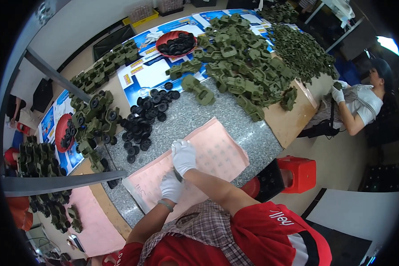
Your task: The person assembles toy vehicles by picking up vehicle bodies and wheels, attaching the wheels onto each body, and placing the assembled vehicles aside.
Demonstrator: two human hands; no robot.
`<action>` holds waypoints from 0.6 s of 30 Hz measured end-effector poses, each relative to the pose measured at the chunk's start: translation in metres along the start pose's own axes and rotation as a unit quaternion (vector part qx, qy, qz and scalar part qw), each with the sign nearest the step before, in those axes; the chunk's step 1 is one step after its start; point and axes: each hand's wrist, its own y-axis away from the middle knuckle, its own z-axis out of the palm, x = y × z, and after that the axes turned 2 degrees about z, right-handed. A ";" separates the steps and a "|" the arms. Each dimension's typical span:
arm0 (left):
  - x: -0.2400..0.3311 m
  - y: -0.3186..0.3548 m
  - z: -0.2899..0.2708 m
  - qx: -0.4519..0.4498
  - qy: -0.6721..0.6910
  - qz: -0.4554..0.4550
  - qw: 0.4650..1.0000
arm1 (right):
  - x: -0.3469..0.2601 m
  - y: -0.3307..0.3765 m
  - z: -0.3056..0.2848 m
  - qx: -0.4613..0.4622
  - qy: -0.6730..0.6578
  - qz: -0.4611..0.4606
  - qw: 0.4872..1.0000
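Both my hands wear white gloves and are close together over a pink sheet (226,155) with rows of faint marks. My left hand (170,187) is closed around a dark green plastic part (178,175), most of which is hidden by the gloves. Just beyond it, my right hand (184,156) has its fingers curled in; whatever they hold is hidden. Past the sheet, to the left, lies a heap of small black wheels (142,122). A single green toy vehicle body (198,90) rests on the grey speckled tabletop (181,116).
Green vehicle bodies (239,66) are heaped at the back, with smaller green parts (297,51) behind. Red bowls (176,53) hold black pieces. A grey metal bar (66,182) crosses at left. A red stool (299,174) stands right; a co-worker (359,102) sits beyond.
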 end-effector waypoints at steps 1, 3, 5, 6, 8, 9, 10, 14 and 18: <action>-0.004 0.002 -0.001 -0.001 0.002 -0.005 1.000 | -0.004 0.003 0.000 -0.007 -0.009 -0.007 1.000; -0.006 -0.001 0.000 -0.018 -0.003 0.009 1.000 | -0.003 0.000 -0.003 -0.021 -0.060 -0.122 0.990; -0.009 0.000 0.004 -0.028 -0.019 0.001 0.999 | -0.005 0.001 -0.005 -0.033 -0.056 -0.162 0.985; -0.011 0.001 0.006 -0.037 -0.035 -0.005 0.999 | -0.006 0.002 -0.005 -0.043 -0.050 -0.202 0.977; -0.014 0.004 0.007 -0.032 -0.029 0.000 0.999 | -0.006 0.005 -0.002 -0.061 -0.048 -0.239 0.968; -0.014 0.006 0.007 -0.024 -0.022 0.006 0.999 | -0.005 0.006 -0.001 -0.077 -0.046 -0.276 0.957; -0.014 0.006 0.008 -0.028 -0.023 0.004 0.999 | -0.003 0.006 0.000 -0.081 -0.048 -0.275 0.957; -0.010 0.005 0.001 -0.045 -0.018 0.005 0.999 | -0.008 0.003 -0.011 -0.109 -0.045 -0.298 0.947; -0.013 -0.003 0.006 -0.009 0.031 -0.018 0.999 | -0.011 -0.004 -0.009 -0.133 -0.018 -0.310 0.941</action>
